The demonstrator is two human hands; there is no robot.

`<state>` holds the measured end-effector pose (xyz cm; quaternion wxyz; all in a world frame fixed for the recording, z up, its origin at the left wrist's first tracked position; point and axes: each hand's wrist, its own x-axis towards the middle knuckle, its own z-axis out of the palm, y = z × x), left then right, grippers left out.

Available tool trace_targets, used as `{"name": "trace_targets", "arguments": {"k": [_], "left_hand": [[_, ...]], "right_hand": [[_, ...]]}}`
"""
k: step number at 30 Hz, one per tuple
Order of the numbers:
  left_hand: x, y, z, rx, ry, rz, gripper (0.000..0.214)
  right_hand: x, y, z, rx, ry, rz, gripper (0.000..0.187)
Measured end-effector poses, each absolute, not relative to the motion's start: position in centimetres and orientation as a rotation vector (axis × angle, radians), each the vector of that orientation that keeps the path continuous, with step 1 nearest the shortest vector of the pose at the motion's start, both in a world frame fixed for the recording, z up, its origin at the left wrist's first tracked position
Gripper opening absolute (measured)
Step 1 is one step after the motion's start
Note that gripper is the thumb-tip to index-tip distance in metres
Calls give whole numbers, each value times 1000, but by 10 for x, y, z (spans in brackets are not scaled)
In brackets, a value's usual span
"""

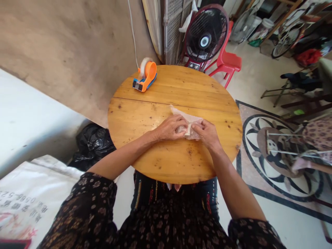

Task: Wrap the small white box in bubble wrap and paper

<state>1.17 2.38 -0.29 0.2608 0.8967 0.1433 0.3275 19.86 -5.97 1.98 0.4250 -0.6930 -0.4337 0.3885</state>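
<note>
The left hand (173, 128) pinches a thin translucent wrap (186, 116), its fingers curled over the near left part and its thumb lying along the near edge. The right hand (207, 133) has its grip closed on the other side of the same wrap, thumb and forefinger pressed together by a small pale piece (188, 129) that sits between the two hands. Whether that piece lies inside the film or on top of it, I cannot tell. The wrap is crumpled under the fingers, while its far part spreads flatter and runs to a pointed corner away from the person.

All of this is near the middle of a round wooden table (166, 159). Toward the table's far left edge, well apart from the hands, stands an orange and blue tape dispenser (146, 76) with a roll of tape in it. Just beyond the far edge is a dark red fan (206, 34), with a red chair (229, 62) beside it. Left of the table lie a black plastic bag (92, 143) and a white printed sack (38, 193). On the right, the floor bears a round floral pattern (255, 155), and farther back stands a bicycle (287, 36).
</note>
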Motion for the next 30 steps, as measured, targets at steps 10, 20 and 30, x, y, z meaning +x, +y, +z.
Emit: {"name": "trace_targets", "arguments": {"k": [10, 20, 30], "left_hand": [[14, 29, -8, 2415, 371, 848, 16], [13, 29, -7, 2417, 402, 809, 16], [9, 24, -5, 2558, 610, 983, 33]], "right_hand": [[188, -51, 27, -1641, -914, 1106, 53], [184, -58, 43, -1606, -1023, 1155, 66], [174, -71, 41, -1627, -1205, 1068, 71]]}}
